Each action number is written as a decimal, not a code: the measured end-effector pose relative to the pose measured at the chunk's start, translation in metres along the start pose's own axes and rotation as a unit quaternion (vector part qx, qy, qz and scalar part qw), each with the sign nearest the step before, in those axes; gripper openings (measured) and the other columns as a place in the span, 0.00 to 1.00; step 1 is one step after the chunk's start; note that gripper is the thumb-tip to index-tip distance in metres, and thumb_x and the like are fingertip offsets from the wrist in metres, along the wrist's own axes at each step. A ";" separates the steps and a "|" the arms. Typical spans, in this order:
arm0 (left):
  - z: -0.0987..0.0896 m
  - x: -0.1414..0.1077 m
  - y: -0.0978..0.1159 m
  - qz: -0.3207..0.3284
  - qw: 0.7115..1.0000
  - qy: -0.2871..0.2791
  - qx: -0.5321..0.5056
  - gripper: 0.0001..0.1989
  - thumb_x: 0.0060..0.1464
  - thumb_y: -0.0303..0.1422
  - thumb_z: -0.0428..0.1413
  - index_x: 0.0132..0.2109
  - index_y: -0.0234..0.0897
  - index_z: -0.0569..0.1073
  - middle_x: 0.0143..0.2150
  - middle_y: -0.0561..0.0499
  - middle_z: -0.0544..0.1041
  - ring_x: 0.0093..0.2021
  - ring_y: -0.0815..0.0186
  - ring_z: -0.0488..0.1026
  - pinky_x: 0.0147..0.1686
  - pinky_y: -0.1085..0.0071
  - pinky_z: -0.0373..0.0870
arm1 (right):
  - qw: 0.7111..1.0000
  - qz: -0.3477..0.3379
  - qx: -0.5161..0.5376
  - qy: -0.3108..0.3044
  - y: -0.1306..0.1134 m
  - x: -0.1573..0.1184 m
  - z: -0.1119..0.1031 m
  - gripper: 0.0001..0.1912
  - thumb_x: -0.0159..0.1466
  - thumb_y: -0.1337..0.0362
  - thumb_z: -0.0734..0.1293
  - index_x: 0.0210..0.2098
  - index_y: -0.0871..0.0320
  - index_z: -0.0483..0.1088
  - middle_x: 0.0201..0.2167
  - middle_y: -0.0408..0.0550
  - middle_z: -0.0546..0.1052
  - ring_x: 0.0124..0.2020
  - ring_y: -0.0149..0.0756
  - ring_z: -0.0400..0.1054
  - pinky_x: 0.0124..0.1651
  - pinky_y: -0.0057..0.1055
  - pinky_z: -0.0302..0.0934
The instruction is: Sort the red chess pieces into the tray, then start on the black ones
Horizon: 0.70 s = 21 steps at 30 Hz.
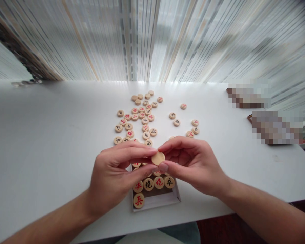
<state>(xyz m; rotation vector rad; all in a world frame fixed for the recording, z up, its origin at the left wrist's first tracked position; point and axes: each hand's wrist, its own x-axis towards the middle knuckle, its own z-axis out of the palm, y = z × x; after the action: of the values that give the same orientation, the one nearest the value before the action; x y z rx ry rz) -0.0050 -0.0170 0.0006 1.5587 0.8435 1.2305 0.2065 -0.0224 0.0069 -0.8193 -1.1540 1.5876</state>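
Between the fingertips of both hands is a round wooden Chinese chess piece [158,158], its blank side facing me. My left hand [119,167] pinches its left edge, and my right hand [193,162] grips the right edge with thumb and forefinger. Below them a shallow white box [159,200] holds several pieces in rows, some marked red and some black. A red-marked piece [138,200] lies alone in the box's front left corner. The hands cover the back part of the box.
Loose chess pieces [145,128] are scattered over the white table [53,135] beyond my hands, a few blank side up. Two pixelated items [274,127] stand at the right. A striped curtain [139,40] hangs along the table's far edge.
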 end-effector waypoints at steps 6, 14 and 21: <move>0.003 0.004 0.007 -0.061 0.997 -0.001 -0.036 0.18 0.53 0.19 0.72 0.46 0.49 0.90 0.39 0.53 0.88 0.38 0.69 0.83 0.36 0.81 0.83 | 0.997 0.057 0.060 -0.008 -0.001 0.002 -0.002 0.21 0.50 0.79 0.85 0.40 0.55 0.85 0.34 0.42 0.87 0.34 0.29 0.83 0.40 0.19 0.79; 0.004 0.003 0.010 -0.058 0.998 -0.002 -0.027 0.20 0.54 0.18 0.71 0.46 0.50 0.90 0.39 0.53 0.88 0.39 0.70 0.84 0.38 0.83 0.83 | 0.996 0.074 0.053 0.005 -0.001 0.001 -0.003 0.11 0.57 0.71 0.84 0.38 0.57 0.85 0.30 0.45 0.87 0.30 0.30 0.83 0.38 0.22 0.80; 0.004 0.005 0.008 -0.071 0.997 -0.009 -0.042 0.18 0.53 0.19 0.72 0.45 0.49 0.90 0.39 0.52 0.88 0.37 0.68 0.84 0.35 0.82 0.83 | 0.998 0.052 0.032 0.005 0.000 0.003 -0.004 0.11 0.57 0.68 0.85 0.38 0.58 0.85 0.29 0.47 0.87 0.29 0.34 0.84 0.36 0.25 0.81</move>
<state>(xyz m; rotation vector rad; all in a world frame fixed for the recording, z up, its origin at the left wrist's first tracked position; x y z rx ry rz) 0.0000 -0.0159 0.0095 1.4149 0.8648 1.1331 0.2098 -0.0183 0.0060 -0.8557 -1.0629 1.6953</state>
